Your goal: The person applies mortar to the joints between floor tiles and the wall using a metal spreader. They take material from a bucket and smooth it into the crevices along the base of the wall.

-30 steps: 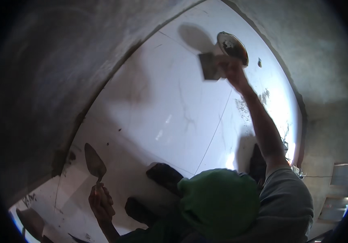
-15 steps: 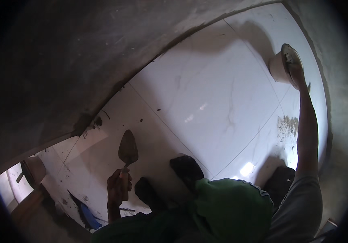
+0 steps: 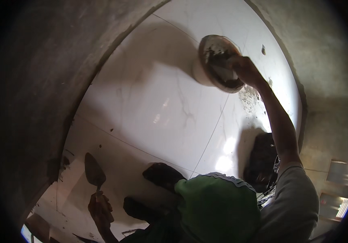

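Observation:
At the lower left, my left hand [image 3: 100,208] is closed round the handle of a pointed trowel [image 3: 95,169], its dark blade directed up and away from me. My right arm stretches to the far side, where my right hand [image 3: 247,72] grips the near right rim of a bucket [image 3: 205,73]. The bucket tilts toward me, showing grey wet mortar [image 3: 218,54] inside. Something pale shows in it beside my fingers, too blurred to name. Part of the fingers is hidden inside the rim.
Large white marbled tiles [image 3: 141,105] cover the floor. Mortar crumbs [image 3: 250,99] lie near the bucket. A black bag [image 3: 260,162] sits by my right arm. My dark shoes [image 3: 163,176] stand below the middle. Rough grey walls [image 3: 32,101] rise left and right.
My right hand has brought the bucket nearer to me, close to the mortar crumbs, and its mouth shows more. The view has turned. The trowel stays in my left hand.

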`<action>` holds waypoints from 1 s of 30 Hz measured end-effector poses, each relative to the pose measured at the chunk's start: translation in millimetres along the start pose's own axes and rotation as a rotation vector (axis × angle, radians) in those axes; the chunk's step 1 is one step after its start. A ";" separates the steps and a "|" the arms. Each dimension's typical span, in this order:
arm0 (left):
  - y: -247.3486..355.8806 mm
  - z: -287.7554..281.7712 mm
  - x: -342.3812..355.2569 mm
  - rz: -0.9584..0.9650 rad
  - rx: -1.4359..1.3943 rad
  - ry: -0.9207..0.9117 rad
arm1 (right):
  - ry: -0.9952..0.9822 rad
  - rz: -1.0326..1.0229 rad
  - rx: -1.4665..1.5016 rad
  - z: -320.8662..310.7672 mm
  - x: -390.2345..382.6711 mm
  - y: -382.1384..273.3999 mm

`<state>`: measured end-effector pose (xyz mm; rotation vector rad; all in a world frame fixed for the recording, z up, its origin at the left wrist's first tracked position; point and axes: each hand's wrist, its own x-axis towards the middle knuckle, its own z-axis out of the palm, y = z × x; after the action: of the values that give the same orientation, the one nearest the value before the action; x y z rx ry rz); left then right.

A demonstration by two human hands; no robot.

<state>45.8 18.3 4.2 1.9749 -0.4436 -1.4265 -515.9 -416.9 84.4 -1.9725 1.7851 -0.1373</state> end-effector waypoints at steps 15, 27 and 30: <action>21.8 0.5 -12.9 0.073 0.127 -0.015 | -0.254 -0.340 -0.829 40.9 30.8 -1.5; -10.3 -18.8 -20.3 0.106 0.017 0.006 | -0.624 -0.357 -0.914 43.8 15.7 -7.7; -7.5 -20.6 -20.0 0.098 -0.002 0.013 | -0.631 -0.288 -0.780 33.7 18.5 -16.1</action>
<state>57.2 42.2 17.4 1.9323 -0.5261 -1.3522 -485.7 -424.7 56.8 -2.3773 1.2020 1.1165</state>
